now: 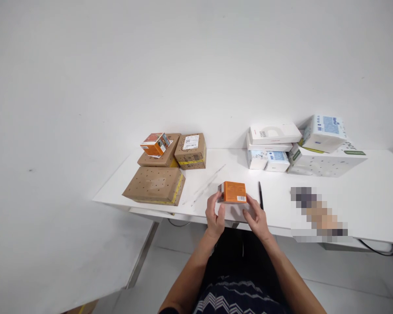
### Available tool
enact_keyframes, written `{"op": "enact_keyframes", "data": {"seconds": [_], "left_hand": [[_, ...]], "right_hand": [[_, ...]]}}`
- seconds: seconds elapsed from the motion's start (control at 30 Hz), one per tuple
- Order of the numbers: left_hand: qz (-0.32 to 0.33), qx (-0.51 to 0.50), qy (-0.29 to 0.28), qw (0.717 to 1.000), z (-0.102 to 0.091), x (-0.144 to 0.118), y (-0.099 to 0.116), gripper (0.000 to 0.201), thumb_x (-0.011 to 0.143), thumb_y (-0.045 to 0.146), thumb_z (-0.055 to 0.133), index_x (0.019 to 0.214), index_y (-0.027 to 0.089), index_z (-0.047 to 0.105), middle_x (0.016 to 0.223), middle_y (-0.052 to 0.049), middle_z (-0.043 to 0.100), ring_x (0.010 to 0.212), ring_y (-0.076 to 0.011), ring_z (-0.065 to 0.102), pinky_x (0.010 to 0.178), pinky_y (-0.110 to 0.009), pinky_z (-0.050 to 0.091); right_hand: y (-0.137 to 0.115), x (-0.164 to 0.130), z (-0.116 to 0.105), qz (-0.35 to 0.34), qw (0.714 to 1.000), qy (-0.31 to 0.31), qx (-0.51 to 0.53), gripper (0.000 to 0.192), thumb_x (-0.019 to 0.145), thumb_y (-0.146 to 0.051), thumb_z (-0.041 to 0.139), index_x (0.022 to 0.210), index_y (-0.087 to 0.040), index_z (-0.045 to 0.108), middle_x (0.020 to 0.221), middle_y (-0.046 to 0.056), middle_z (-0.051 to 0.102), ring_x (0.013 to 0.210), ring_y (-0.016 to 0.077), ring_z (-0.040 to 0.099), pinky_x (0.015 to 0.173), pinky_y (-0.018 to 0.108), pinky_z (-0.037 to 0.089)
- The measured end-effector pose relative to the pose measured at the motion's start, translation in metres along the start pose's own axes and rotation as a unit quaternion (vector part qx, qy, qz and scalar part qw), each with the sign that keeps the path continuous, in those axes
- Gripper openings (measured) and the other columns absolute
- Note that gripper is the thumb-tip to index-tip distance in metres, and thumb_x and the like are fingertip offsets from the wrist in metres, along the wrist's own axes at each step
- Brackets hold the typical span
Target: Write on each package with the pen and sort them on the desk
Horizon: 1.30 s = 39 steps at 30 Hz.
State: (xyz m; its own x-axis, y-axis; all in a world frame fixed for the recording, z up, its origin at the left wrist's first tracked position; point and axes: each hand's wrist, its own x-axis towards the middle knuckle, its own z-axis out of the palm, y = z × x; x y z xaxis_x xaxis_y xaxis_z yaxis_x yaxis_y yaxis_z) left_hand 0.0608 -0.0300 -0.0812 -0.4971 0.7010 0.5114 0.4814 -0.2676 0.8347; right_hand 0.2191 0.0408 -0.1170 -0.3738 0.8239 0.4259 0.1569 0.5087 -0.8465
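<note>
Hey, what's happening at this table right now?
A person holds a small orange box with both hands, left hand and right hand, just over the near edge of a white table. A black pen lies beside it. Brown cardboard parcels sit at the left, one bearing another orange box; white boxes are stacked at the right.

— What sort of place was it?

— It looked like a plain office or packing room. A long white table [373, 192] stood against a bare white wall [118, 65].

— What pointed to that?

— Brown cardboard parcels [155, 184] with shipping labels lay at one end, white product boxes [273, 133] were stacked at the other, and a black pen [260, 194] lay between.
</note>
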Motion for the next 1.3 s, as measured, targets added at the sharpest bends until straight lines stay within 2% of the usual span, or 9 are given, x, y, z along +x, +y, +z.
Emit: {"op": "enact_keyframes", "data": {"seconds": [0.17, 0.27, 0.47, 0.57, 0.7, 0.8, 1.03, 1.13, 1.3], "left_hand": [[0.178, 0.102, -0.026, 0.978, 0.005, 0.008, 0.015, 0.043, 0.087, 0.023, 0.046, 0.130, 0.018, 0.049, 0.119, -0.011, 0.061, 0.121, -0.0279, 0.049, 0.098, -0.050, 0.044], [0.226, 0.170, -0.037, 0.958, 0.010, 0.011, 0.021, 0.041, 0.085, 0.021, 0.050, 0.126, 0.019, 0.054, 0.118, -0.009, 0.064, 0.122, -0.0284, 0.048, 0.100, -0.050, 0.040], [0.226, 0.249, -0.045, 0.941, 0.017, 0.010, 0.024, 0.028, 0.083, 0.019, 0.054, 0.108, 0.023, 0.065, 0.109, -0.003, 0.070, 0.120, -0.0288, 0.050, 0.102, -0.050, 0.032], [0.213, 0.264, -0.060, 0.939, 0.018, 0.007, 0.022, 0.025, 0.082, 0.018, 0.055, 0.104, 0.024, 0.066, 0.108, -0.002, 0.071, 0.122, -0.0291, 0.049, 0.103, -0.050, 0.029], [0.214, 0.260, -0.050, 0.940, 0.019, 0.004, 0.017, 0.026, 0.081, 0.017, 0.057, 0.105, 0.024, 0.066, 0.110, -0.003, 0.070, 0.122, -0.0292, 0.048, 0.102, -0.049, 0.031], [0.219, 0.250, -0.033, 0.943, 0.019, 0.004, 0.012, 0.025, 0.080, 0.015, 0.057, 0.101, 0.024, 0.067, 0.109, -0.002, 0.070, 0.120, -0.0289, 0.050, 0.102, -0.050, 0.033], [0.217, 0.231, -0.029, 0.948, 0.020, 0.006, 0.003, 0.025, 0.079, 0.015, 0.056, 0.100, 0.023, 0.067, 0.108, -0.003, 0.069, 0.117, -0.0270, 0.051, 0.100, -0.047, 0.040], [0.214, 0.225, -0.028, 0.950, 0.022, 0.005, -0.001, 0.025, 0.079, 0.015, 0.056, 0.101, 0.022, 0.066, 0.108, -0.004, 0.068, 0.117, -0.0265, 0.050, 0.101, -0.048, 0.040], [0.198, 0.239, -0.025, 0.950, 0.026, 0.003, -0.001, 0.024, 0.080, 0.018, 0.056, 0.101, 0.023, 0.066, 0.107, -0.005, 0.068, 0.116, -0.0269, 0.051, 0.101, -0.048, 0.040]], "right_hand": [[0.003, 0.003, 0.006, 0.012, 0.998, -0.033, -0.060, 0.051, 0.084, -0.028, 0.053, 0.134, -0.022, 0.045, 0.120, 0.011, 0.058, 0.108, 0.0244, 0.058, 0.092, 0.044, 0.049], [0.005, 0.005, 0.010, 0.037, 0.992, -0.003, -0.118, 0.045, 0.081, -0.024, 0.050, 0.126, -0.019, 0.052, 0.104, 0.010, 0.061, 0.096, 0.0241, 0.059, 0.084, 0.045, 0.052], [0.005, 0.010, 0.003, 0.050, 0.984, 0.051, -0.163, 0.030, 0.083, -0.020, 0.043, 0.102, -0.017, 0.065, 0.092, 0.009, 0.059, 0.079, 0.0197, 0.059, 0.072, 0.036, 0.053], [0.003, 0.018, -0.013, 0.070, 0.958, 0.070, -0.268, 0.031, 0.086, -0.027, 0.045, 0.105, -0.015, 0.066, 0.094, 0.011, 0.055, 0.083, 0.0221, 0.057, 0.074, 0.037, 0.050], [0.000, 0.036, -0.031, 0.158, 0.897, -0.006, -0.412, 0.044, 0.087, -0.029, 0.046, 0.126, -0.012, 0.057, 0.099, 0.017, 0.053, 0.087, 0.0272, 0.056, 0.071, 0.039, 0.047], [0.000, 0.047, -0.035, 0.225, 0.873, -0.082, -0.425, 0.048, 0.088, -0.021, 0.040, 0.135, -0.015, 0.051, 0.094, 0.016, 0.055, 0.080, 0.0257, 0.058, 0.069, 0.037, 0.045], [0.005, 0.048, -0.043, 0.265, 0.952, -0.035, -0.150, 0.037, 0.080, -0.023, 0.043, 0.105, -0.017, 0.069, 0.075, 0.005, 0.058, 0.063, 0.0176, 0.056, 0.066, 0.032, 0.045], [-0.002, 0.046, -0.046, 0.261, 0.965, 0.009, 0.003, 0.033, 0.081, -0.026, 0.041, 0.099, -0.018, 0.067, 0.076, 0.003, 0.064, 0.061, 0.0155, 0.056, 0.062, 0.030, 0.046], [-0.035, 0.050, -0.036, 0.187, 0.952, 0.057, 0.237, 0.030, 0.074, -0.031, 0.067, 0.101, -0.023, 0.058, 0.097, 0.004, 0.068, 0.078, 0.0167, 0.065, 0.074, 0.034, 0.051]]}}
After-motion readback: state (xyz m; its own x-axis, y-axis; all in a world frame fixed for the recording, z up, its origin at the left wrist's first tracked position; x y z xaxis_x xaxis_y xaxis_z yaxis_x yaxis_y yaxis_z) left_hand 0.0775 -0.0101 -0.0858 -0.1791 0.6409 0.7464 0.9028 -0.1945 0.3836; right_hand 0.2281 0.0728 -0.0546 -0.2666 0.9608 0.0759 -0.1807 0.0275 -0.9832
